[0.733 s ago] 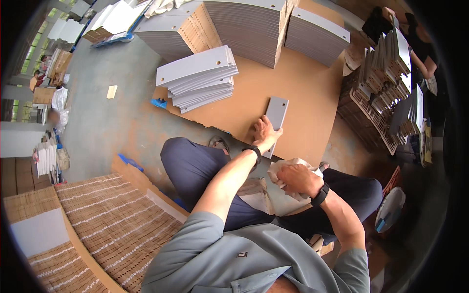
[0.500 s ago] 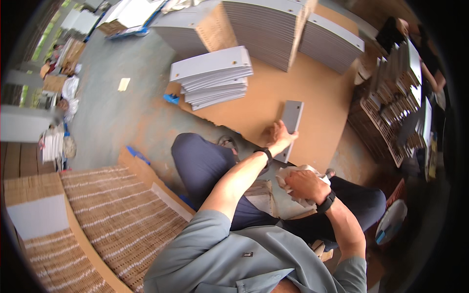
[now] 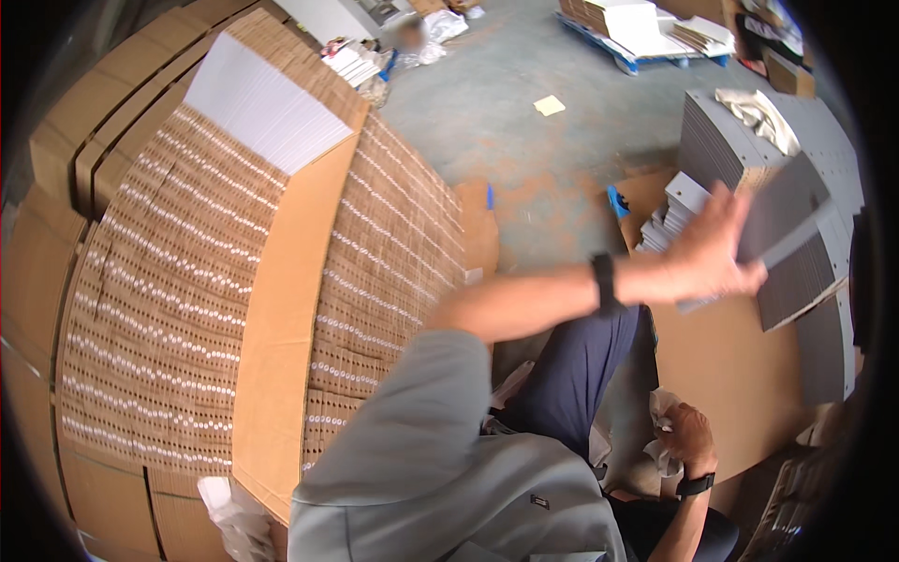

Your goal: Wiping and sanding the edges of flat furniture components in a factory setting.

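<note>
Matt grey board, raw brown cardboard, soft white cloth, rough concrete.

The grey panel [image 3: 782,220] at the left hand [image 3: 709,255] looks like stiff, smooth, matt board, as do the grey stacks [image 3: 726,140] behind it. The right hand [image 3: 691,438] grips a crumpled white cloth [image 3: 663,433], soft and dull. The sheet of brown cardboard [image 3: 721,365] below is flat and matt; the corrugated stacks [image 3: 178,281] show ribbed edges. The floor [image 3: 524,150] is rough, stained concrete. The wristbands look like matt black plastic or rubber.
</note>
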Tool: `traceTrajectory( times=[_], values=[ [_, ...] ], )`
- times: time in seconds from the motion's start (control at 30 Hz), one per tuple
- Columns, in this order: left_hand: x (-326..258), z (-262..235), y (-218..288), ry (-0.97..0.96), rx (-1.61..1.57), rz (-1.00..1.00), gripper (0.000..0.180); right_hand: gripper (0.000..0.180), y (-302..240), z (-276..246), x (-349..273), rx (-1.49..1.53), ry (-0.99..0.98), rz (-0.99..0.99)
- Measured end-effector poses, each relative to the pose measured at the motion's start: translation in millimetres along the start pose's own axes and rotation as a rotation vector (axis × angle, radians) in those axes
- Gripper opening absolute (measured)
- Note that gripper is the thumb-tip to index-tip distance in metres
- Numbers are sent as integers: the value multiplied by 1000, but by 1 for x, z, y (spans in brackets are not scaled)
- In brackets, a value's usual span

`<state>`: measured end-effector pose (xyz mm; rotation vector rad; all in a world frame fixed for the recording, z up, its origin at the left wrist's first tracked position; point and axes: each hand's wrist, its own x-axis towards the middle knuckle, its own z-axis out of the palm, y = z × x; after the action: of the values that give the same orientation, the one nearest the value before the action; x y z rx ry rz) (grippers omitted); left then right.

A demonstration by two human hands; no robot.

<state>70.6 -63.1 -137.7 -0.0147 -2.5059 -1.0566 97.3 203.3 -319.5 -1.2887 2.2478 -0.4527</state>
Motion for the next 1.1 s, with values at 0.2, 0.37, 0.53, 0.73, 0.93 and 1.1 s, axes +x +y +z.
traceTrajectory(
  times=[0.2,0.37,0.53,0.73,0.93,1.1],
  values=[
    [-38,-225,-49,499,260,-257,104,27,-3,-13,16,-3,-18,-25],
    [-136,-383,-65,587,922,-621,101,30,15,1,18,-50,10,-91],
    [-223,-434,-37,367,1292,-1228,107,29,8,-4,14,0,-26,-15],
    [-271,-434,-30,77,1404,-1228,86,27,30,19,11,2,62,-129],
    [-155,-207,35,-129,1134,-241,70,29,8,2,17,-112,-70,-47],
    [-9,-37,-58,-384,575,123,83,30,20,13,-1,-67,5,-33]
  ],
)
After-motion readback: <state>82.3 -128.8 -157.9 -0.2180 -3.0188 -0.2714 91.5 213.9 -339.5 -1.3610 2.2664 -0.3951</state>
